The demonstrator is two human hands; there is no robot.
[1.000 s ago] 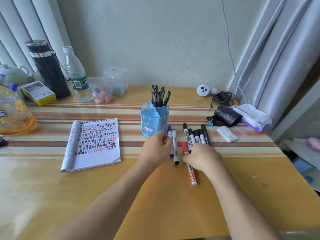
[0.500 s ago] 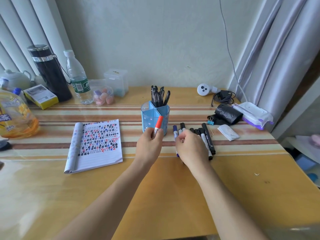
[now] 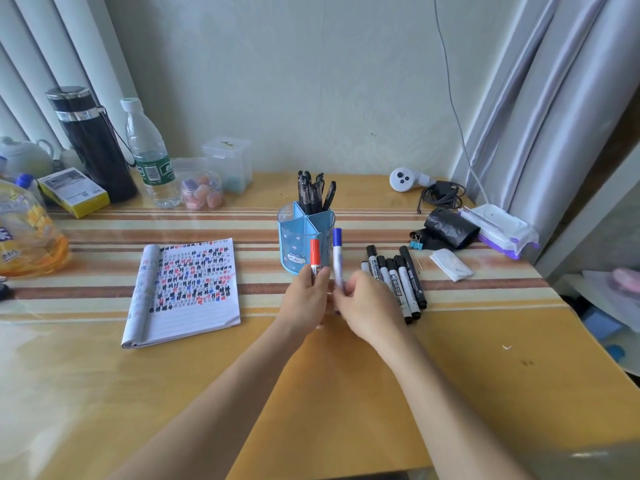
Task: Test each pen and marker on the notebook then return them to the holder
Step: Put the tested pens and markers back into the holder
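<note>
Two markers upright, caps up, left grip (image 3: pixel 304 299) holding red marker (image 3: pixel 314 258), right grip (image 3: pixel 367 306) pinching blue marker (image 3: pixel 337 259)

Right hand (image 3: pixel 369 306) blurred, blue marker (image 3: pixel 337 252) lower barrel hidden — yellow bottle (image 3: pixel 24 233), perhaps oil, cropped left.

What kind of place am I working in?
Likely a home desk: a blue pen holder and scribbled notebook on a wooden table, a thermos flask and water bottle behind, curtains alongside.
</note>
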